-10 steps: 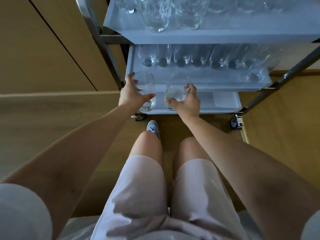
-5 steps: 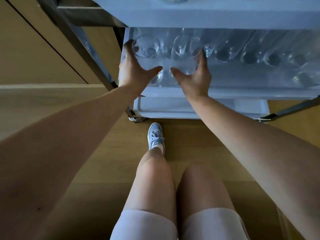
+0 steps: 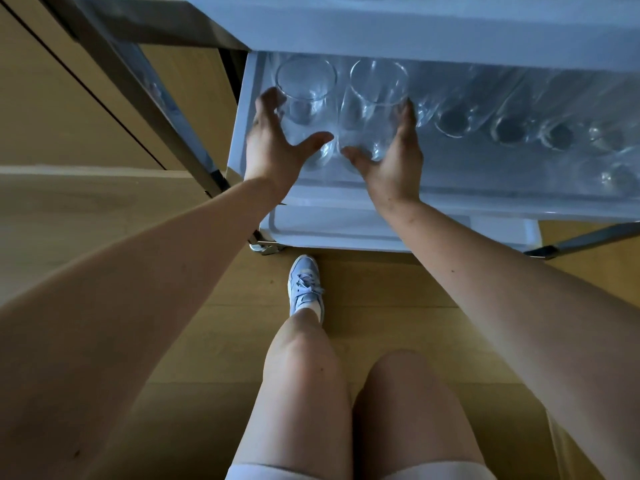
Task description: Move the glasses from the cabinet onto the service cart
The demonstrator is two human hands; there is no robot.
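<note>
The left hand [image 3: 273,150] grips one clear glass [image 3: 304,98], the right hand [image 3: 391,161] a second glass [image 3: 374,102] — side by side at the cart's middle shelf [image 3: 485,202], left end. More glasses [image 3: 509,129] line its back edge.

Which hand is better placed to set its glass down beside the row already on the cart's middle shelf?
Right. The right hand holds the right glass directly beside the row of glasses; the left hand and the left glass sit farther off, by the shelf wall.

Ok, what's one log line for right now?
left hand: holds left glass | right hand: holds right glass | where: left end of middle shelf | nearby: row of glasses on right
</note>
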